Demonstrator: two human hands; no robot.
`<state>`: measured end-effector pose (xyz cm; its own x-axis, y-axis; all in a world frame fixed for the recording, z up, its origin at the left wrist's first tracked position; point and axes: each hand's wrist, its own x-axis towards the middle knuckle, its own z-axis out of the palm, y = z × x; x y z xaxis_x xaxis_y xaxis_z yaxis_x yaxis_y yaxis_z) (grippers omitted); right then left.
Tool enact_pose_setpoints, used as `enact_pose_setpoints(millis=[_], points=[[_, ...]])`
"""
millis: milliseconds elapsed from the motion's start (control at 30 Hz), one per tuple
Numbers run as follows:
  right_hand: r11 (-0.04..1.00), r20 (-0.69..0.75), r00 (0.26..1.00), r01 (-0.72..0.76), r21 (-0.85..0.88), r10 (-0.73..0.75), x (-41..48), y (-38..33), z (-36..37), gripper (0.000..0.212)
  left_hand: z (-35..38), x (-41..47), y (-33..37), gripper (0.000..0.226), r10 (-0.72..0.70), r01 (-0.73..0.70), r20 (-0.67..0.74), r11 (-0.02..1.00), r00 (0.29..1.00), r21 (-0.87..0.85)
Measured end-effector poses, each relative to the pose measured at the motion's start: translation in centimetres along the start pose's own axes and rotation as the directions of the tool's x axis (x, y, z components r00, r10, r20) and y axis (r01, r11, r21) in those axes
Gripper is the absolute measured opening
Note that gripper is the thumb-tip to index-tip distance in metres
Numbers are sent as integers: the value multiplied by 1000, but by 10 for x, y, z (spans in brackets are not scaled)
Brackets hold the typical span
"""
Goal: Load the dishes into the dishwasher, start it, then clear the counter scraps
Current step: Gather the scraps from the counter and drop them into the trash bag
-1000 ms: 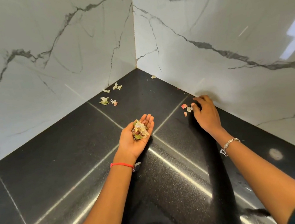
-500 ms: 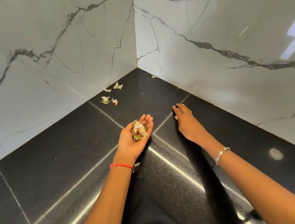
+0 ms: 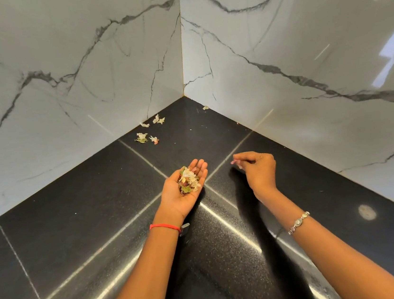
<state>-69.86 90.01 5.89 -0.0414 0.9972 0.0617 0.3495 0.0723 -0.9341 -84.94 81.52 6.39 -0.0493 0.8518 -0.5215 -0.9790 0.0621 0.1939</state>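
Pinching a small pink scrap between thumb and fingertips, the right hand hangs over the black counter. Its other fingers are curled in toward the palm, and its knuckles face up. The scrap sticks out to the left of the fingertips, pointing toward the other hand.

Just to the left, the left hand lies palm up. Its fingers are close together and nearly straight, and the hand is gently cupped. A heap of scraps, pale flakes mixed with green and reddish bits, fills the hollow of the palm and spreads onto the base of the fingers. The fingertips beyond it are bare. The pinched scrap is to the right of those fingertips, near them but not touching, and level with the far edge of the heap.

A red thread circles the left wrist, and a silver bracelet sits on the right forearm.

Farther off, loose scraps lie on the far left of the counter, well apart from both hands. Two lie a little out from the left wall and two more at its foot. One tiny piece lies at the foot of the right wall, close to the corner where the two marble walls meet.
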Motion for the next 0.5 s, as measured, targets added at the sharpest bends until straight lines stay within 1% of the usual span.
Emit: enact_pose_setpoints(millis=[33,67,100,133,167,200,267,300,333,400,500], points=[[982,45,992,-120,149,114,-3,-8,6,14,0,0,0,38,3,-3,-3,1000,1000,10],[950,116,979,-191,246,167,-7,-15,11,13,0,1,-1,38,2,-2,-2,1000,1000,17],[926,179,968,-225,303,177,-12,-22,15,13,0,1,-2,38,2,-2,2,1000,1000,23],[917,222,962,-227,328,159,-19,-30,19,14,1,0,-3,38,4,-4,7,1000,1000,25],[927,240,963,-195,320,119,-25,-36,23,15,2,-1,-4,38,9,-10,9,1000,1000,26],[950,239,969,-129,284,60,-30,-40,28,17,4,-2,-5,37,16,-16,7,999,1000,32],[987,241,967,46,154,-83,-38,-47,35,23,6,-3,-7,35,33,-32,-5,998,999,59],[989,257,957,115,94,-136,-41,-50,39,26,6,-4,-7,33,40,-39,-20,996,999,77],[986,277,947,154,58,-164,-43,-52,42,28,6,-5,-7,32,47,-44,-36,995,998,93],[988,322,934,145,53,-154,-45,-56,46,34,5,-7,-4,29,68,-61,-56,992,996,114],[992,392,911,109,61,-124,-45,-62,49,42,2,-8,0,29,81,-77,-35,992,996,96]])
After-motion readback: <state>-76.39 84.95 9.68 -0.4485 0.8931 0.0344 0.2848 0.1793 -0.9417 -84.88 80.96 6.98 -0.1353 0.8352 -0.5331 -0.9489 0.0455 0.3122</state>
